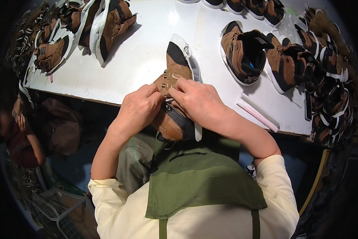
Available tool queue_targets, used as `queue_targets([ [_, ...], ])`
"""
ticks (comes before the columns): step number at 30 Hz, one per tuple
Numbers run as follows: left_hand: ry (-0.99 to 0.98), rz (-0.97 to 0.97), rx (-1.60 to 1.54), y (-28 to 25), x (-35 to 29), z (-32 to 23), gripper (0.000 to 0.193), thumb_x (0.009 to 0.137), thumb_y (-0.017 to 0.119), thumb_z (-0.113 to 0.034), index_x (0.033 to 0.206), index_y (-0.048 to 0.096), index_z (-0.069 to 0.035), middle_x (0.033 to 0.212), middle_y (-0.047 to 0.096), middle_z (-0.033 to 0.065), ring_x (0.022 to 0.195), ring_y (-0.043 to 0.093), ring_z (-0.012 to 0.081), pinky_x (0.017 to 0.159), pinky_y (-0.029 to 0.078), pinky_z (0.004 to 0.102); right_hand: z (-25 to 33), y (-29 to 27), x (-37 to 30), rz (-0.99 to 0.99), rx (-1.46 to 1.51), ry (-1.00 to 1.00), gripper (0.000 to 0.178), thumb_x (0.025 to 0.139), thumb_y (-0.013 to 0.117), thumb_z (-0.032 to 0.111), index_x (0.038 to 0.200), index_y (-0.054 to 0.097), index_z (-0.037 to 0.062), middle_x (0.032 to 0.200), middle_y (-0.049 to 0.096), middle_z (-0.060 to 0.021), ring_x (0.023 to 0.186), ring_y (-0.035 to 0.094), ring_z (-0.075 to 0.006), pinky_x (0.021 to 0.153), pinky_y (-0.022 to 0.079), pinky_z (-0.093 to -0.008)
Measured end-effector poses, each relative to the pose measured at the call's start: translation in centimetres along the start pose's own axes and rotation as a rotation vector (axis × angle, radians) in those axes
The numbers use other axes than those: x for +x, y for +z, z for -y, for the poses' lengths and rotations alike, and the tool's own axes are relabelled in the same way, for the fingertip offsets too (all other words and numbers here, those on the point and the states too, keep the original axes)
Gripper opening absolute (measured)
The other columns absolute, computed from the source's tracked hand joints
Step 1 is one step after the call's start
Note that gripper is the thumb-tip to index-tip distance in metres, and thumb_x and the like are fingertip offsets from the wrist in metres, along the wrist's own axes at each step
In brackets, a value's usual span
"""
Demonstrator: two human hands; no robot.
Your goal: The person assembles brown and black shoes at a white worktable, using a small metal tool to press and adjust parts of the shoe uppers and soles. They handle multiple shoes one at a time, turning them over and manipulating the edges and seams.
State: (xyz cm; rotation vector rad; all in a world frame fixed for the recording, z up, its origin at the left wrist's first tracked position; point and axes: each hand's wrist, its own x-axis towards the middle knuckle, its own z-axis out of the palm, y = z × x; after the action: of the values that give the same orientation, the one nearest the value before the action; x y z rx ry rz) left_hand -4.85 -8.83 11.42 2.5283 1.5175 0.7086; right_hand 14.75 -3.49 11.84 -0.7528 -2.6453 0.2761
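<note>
Two hands on one brown boot upper (175, 85), which lies over the near edge of the white table (147, 51). Left hand (138, 109) and right hand (199, 101) meet at its lacing area, fingers pinched together on the upper. Right of it: two more uppers (262, 57), then a pink-white strip (258, 112). Far left of it: a pile of uppers (83, 28).
</note>
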Motion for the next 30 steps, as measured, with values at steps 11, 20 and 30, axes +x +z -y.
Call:
queue_targets([
  [11, 0.006, 0.055, 0.033, -0.1, 0.2, 0.0, 0.011, 0.075, 0.062, -0.001, 0.082, 0.054, -0.002, 0.082, 0.053, 0.0105, 0.079, 0.057, 0.0268, 0.064, 0.05, 0.0369, -0.8, -0.4, 0.6, 0.034, 0.141, -0.064, 0.01, 0.077, 0.062, 0.011, 0.072, 0.062, 0.0027, 0.081, 0.058, -0.0119, 0.076, 0.061, -0.0283, 0.062, 0.05, -0.0396],
  [20, -0.014, 0.053, -0.011, 0.0, 0.0, 0.2, 0.012, 0.076, 0.062, -0.002, 0.084, 0.054, -0.001, 0.085, 0.054, 0.011, 0.081, 0.057, 0.0279, 0.066, 0.051, 0.0373, -0.4, -0.6, 1.0, 0.089, 0.05, -0.018, 0.009, 0.073, 0.058, 0.007, 0.07, 0.064, 0.0018, 0.08, 0.06, -0.0147, 0.077, 0.063, -0.0297, 0.062, 0.051, -0.0398],
  [30, 0.016, 0.039, -0.035, 0.1, 0.0, 0.3, 0.014, 0.074, 0.064, 0.003, 0.085, 0.054, 0.0, 0.083, 0.053, 0.0124, 0.076, 0.057, 0.0297, 0.066, 0.049, 0.0357, 0.5, -0.6, 1.8, 0.173, 0.037, -0.004, 0.012, 0.073, 0.058, 0.007, 0.074, 0.066, -0.0014, 0.085, 0.062, -0.0184, 0.078, 0.065, -0.0316, 0.064, 0.053, -0.0404],
])
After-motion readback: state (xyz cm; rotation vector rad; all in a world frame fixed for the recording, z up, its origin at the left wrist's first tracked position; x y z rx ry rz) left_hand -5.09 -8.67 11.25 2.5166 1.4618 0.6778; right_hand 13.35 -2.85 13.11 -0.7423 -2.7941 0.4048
